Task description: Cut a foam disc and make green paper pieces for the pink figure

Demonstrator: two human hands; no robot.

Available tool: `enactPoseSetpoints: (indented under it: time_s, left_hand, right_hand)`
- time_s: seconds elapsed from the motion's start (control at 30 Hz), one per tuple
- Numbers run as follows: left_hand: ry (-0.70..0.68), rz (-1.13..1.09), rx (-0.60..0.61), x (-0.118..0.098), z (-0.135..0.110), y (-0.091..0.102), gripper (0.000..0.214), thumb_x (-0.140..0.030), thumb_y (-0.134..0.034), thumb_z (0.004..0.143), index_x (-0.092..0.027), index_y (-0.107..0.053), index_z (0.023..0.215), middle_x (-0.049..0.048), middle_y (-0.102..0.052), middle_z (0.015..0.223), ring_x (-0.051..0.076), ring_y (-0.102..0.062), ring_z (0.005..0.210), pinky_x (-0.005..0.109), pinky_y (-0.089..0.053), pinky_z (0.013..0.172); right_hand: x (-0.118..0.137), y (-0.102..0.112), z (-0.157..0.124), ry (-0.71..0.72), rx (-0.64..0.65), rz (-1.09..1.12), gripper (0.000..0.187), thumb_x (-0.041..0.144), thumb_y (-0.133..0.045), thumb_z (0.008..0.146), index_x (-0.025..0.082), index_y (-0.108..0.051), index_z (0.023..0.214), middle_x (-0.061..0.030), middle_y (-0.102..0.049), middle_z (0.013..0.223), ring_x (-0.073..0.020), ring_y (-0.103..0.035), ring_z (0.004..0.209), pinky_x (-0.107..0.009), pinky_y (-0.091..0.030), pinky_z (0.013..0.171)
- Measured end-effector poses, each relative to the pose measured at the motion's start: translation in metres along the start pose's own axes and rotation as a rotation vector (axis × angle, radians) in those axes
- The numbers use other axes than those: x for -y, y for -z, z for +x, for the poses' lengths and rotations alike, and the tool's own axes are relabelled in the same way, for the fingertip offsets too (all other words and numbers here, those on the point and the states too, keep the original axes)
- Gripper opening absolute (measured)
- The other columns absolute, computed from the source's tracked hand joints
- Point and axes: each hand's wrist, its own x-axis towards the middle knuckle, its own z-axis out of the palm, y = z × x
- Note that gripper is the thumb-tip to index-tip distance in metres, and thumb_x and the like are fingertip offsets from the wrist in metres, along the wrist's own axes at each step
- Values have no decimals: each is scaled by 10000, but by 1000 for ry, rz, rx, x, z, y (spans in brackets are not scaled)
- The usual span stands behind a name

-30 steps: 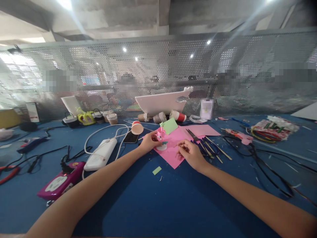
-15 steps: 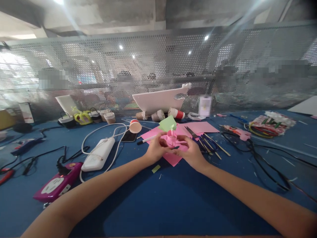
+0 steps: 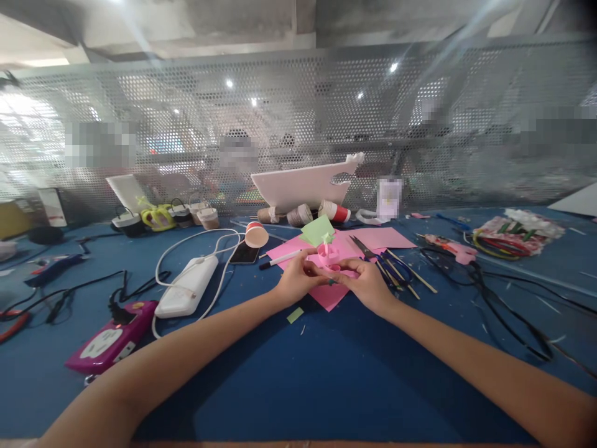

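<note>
Between my two hands, over the pink paper sheets (image 3: 329,298), is a small pink paper flower (image 3: 328,254) with a pale green tip at its top. My left hand (image 3: 299,277) pinches it from the left with thumb and fingers. From the right, my right hand (image 3: 368,285) grips its lower edge, the fingers curled round it. Both thumbs come close together at the front, and part of the flower is hidden behind the fingers. A green paper sheet (image 3: 319,231) lies just behind, and scissors (image 3: 368,249) with dark blue handles rest right of my hands.
A capped marker (image 3: 280,260), a phone (image 3: 244,253) and a tipped paper cup (image 3: 256,234) lie to the left. Nearer sit a white power bank (image 3: 189,289) with cables and a purple power strip (image 3: 114,336). A pink glue gun (image 3: 454,249) and wooden sticks (image 3: 417,274) are on the right.
My right hand's fingers have closed in lower round the flower, and the thumbs have come nearer each other. The view has shifted slightly; the table things stay in place.
</note>
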Motion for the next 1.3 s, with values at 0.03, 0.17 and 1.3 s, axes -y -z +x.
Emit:
enactPoseSetpoints:
  time_s: [0.03, 0.17, 1.3]
  left_hand:
    - [7, -4, 6, 0, 0, 0, 659, -218, -813, 592, -137, -487, 1159, 27, -684, 670, 187, -679, 643, 325, -516, 668]
    - [-5, -17, 18, 3, 2, 2, 660, -225, -821, 584, -136, -508, 1159, 13, -675, 654, 153, -656, 609, 299, -507, 659]
    - [-52, -12, 21, 3, 2, 1, 273, -198, -787, 610, -116, -626, 814, 46, -686, 726, 158, -674, 649, 300, -531, 668]
  right_hand:
    - [-1, 1, 1, 14, 31, -14, 341, 525, -678, 728, 208, -741, 838, -86, -729, 894, -271, -653, 893, -435, -492, 854]
    - [-5, 4, 4, 38, 84, -12, 340, 543, -641, 758, 234, -752, 845, -79, -717, 943, -274, -634, 963, -441, -483, 885]
    - [-2, -5, -2, 39, 6, 160, 476, 434, -736, 711, 196, -586, 1095, -117, -647, 1160, -252, -607, 1096, -432, -475, 985]
